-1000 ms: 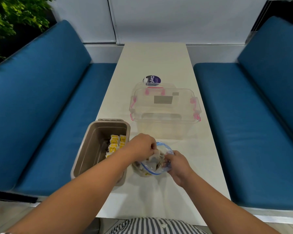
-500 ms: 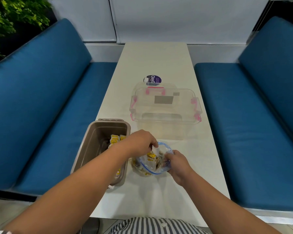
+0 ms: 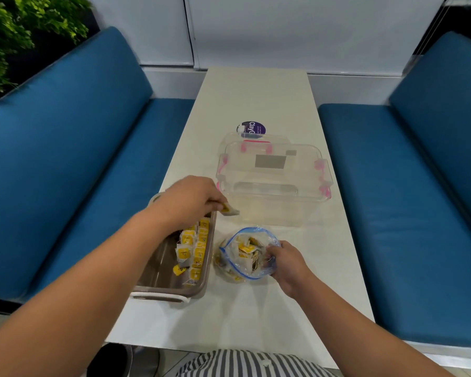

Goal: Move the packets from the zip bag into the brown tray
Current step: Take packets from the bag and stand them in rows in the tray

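The clear zip bag with a blue seal lies open on the white table, with several yellow-and-white packets inside. My right hand grips the bag's right rim. To its left stands the brown tray, holding a row of several packets along its right side. My left hand hovers over the tray's far right corner and pinches one packet between its fingertips. My left forearm hides part of the tray's far end.
A clear plastic box with pink clips stands just behind the bag. A purple round label lies beyond it. Blue bench seats flank the narrow table. A green plant is at the far left.
My left hand pulled one packet out of the bag and carried it up and left, over the tray's far corner. My right hand still holds the bag open.
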The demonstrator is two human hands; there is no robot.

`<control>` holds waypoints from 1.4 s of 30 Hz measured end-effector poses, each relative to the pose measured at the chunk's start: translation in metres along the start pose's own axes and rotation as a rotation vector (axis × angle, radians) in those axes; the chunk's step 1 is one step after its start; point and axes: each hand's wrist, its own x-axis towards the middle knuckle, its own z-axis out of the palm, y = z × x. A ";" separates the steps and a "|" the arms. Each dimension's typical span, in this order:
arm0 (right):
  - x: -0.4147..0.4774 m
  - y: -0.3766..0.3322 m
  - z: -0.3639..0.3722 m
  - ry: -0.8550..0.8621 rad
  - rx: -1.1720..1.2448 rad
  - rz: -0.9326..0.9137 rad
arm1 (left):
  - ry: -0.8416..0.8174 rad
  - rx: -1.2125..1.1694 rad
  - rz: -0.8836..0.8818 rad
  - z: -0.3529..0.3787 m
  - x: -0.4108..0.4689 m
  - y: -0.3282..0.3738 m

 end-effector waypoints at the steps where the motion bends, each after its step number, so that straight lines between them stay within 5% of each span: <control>1: 0.000 0.000 0.000 -0.001 0.005 -0.001 | 0.001 0.018 -0.028 -0.007 -0.005 -0.006; 10: 0.003 0.004 -0.001 0.004 0.020 -0.007 | -0.311 0.295 -0.142 0.012 -0.031 -0.043; 18: 0.004 0.004 0.001 0.005 0.033 -0.009 | -0.479 0.268 -0.188 0.068 -0.031 -0.060; 42: 0.001 0.003 0.001 0.002 0.037 0.023 | -0.377 0.208 -0.257 0.071 -0.016 -0.069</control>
